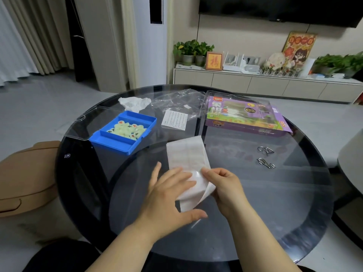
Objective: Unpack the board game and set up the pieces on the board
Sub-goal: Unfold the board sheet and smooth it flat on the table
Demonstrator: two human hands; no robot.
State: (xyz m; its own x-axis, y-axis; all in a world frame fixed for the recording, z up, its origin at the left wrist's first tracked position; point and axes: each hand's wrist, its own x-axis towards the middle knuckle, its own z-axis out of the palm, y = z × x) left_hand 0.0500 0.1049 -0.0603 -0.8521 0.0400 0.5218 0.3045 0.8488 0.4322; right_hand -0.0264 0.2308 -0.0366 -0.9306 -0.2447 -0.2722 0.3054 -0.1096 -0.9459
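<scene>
Folded board (pixel 186 154) lies on the table (pixel 275 203), long axis running away from the person. Left hand (pixel 169 193) presses its near end, fingers straight and spread; right hand (pixel 225 187) pinches the curled flap at the right edge, so it likely opens rightward

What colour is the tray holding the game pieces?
The tray is bright blue, seen clearly in the head view.

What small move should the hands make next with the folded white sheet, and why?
Probably the right hand should peel its pinched flap open rightward while the left hand holds the board sheet flat: the sheet lies folded in a narrow strip, and the pieces sit in the blue tray.
</scene>
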